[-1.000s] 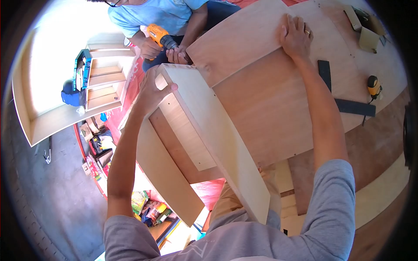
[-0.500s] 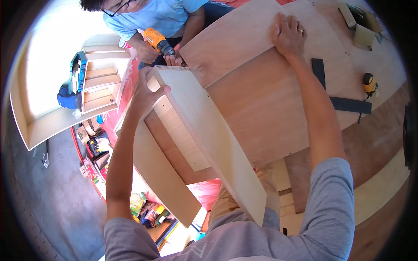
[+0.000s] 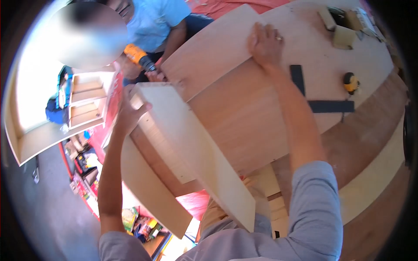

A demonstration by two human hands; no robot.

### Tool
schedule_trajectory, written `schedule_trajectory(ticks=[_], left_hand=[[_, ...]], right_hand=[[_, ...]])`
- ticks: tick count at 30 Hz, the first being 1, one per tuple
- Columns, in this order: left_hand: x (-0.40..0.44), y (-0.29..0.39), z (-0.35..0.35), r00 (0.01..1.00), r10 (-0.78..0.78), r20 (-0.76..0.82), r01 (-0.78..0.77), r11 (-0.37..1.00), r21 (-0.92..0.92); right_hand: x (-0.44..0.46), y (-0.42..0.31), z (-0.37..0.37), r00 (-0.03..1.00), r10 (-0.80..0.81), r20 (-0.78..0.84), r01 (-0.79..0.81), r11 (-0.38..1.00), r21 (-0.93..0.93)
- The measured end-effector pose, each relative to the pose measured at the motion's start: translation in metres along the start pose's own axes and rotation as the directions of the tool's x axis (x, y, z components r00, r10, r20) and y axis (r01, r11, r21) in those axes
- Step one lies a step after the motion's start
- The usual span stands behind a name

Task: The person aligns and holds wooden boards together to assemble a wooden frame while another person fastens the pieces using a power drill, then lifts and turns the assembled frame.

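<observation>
My left hand (image 3: 129,112) grips the far end of a pale wooden board (image 3: 196,152) standing on edge, its thumb along the inner side. The board is part of an open wooden frame; a second pale board (image 3: 150,185) runs parallel on the left. My right hand (image 3: 266,47) lies flat, fingers spread, on a brown plywood panel (image 3: 209,56) beyond the frame. Close to the frame's far end, another person's hand holds an orange-and-black power drill (image 3: 140,56). That person's other hand (image 3: 154,76) is by the drill's tip.
On the large plywood sheet at right lie a black try square (image 3: 328,105), a yellow-and-black tape measure (image 3: 350,82) and an open cardboard box (image 3: 344,37). A cabinet-like wooden frame (image 3: 89,98) stands at left. Below it, assorted packages and tools (image 3: 85,158) lie near the grey floor.
The view has shifted, so the boards and both my hands appear further left, the frame's far end lower. My hands keep their places on the wood. The drill stays near the frame's far end.
</observation>
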State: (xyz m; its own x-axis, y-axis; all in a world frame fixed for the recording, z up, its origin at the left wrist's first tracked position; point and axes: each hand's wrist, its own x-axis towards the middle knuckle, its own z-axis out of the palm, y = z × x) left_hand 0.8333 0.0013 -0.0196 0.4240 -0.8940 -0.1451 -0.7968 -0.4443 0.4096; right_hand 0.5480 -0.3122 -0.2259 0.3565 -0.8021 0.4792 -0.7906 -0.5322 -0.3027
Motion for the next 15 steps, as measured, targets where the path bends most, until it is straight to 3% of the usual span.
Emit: schedule_trajectory(ticks=[4, 15], left_hand=[[-0.001, -0.004, 0.001, 1.0, -0.017, 0.008, 0.017, 0.999, -0.029], [0.0, -0.006, -0.002, 0.995, -0.084, 0.061, 0.086, 0.996, -0.034]], right_hand=[[-0.001, -0.001, 0.001, 0.999, 0.011, -0.053, -0.009, 1.0, 0.028], [-0.001, -0.002, 0.004, 0.999, 0.05, -0.002, -0.05, 0.998, 0.037]])
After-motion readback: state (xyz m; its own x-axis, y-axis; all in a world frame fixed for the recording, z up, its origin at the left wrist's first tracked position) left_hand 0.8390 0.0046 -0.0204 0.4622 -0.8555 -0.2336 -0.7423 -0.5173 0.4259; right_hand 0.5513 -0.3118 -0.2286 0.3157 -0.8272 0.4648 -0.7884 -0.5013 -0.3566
